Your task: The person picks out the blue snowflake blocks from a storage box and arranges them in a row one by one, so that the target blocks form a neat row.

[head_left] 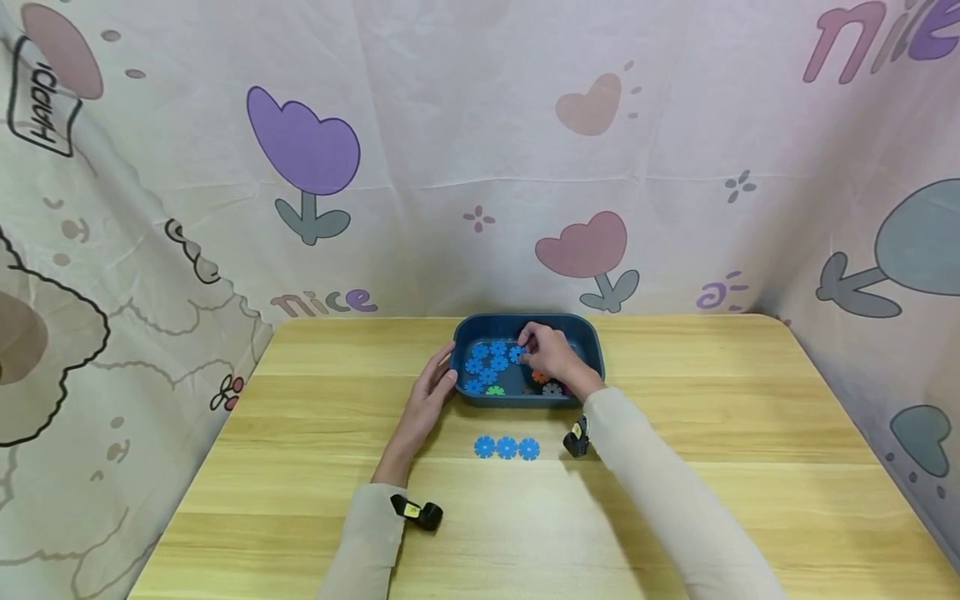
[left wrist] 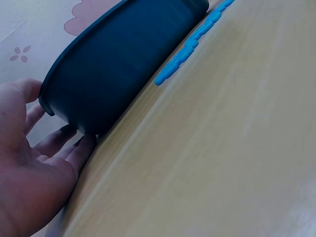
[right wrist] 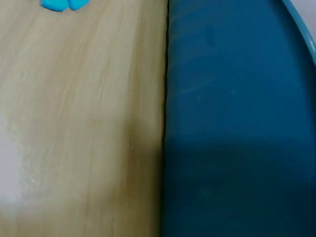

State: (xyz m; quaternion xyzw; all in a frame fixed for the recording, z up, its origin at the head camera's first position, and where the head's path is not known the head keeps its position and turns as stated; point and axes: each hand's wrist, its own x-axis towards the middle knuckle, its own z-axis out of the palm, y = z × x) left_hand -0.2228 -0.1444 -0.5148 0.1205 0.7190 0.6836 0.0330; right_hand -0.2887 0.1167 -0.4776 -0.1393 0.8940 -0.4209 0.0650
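A dark blue rectangular bin (head_left: 480, 401) stands at the back of the table with several snowflake-shaped plastic discs inside, mostly blue. My right hand (head_left: 553, 352) reaches into it, thumb and fingertips pinching a blue snowflake disc (head_left: 517, 354). The right wrist view shows only the bin's outer wall (right wrist: 237, 98), not the hand. With loosely extended fingers, my left hand (head_left: 427, 400) touches the bin's left end; in the left wrist view its fingers (left wrist: 81, 150) rest against the lower wall. Three blue discs (head_left: 507, 448) lie in a row in front of the bin.
A green disc (head_left: 495, 391), an orange disc (head_left: 540, 377) and a grey disc (head_left: 552, 389) lie in the bin's near part. Behind the wooden table (head_left: 712, 400) hangs a printed cloth (head_left: 435, 150), close to the bin's back wall.
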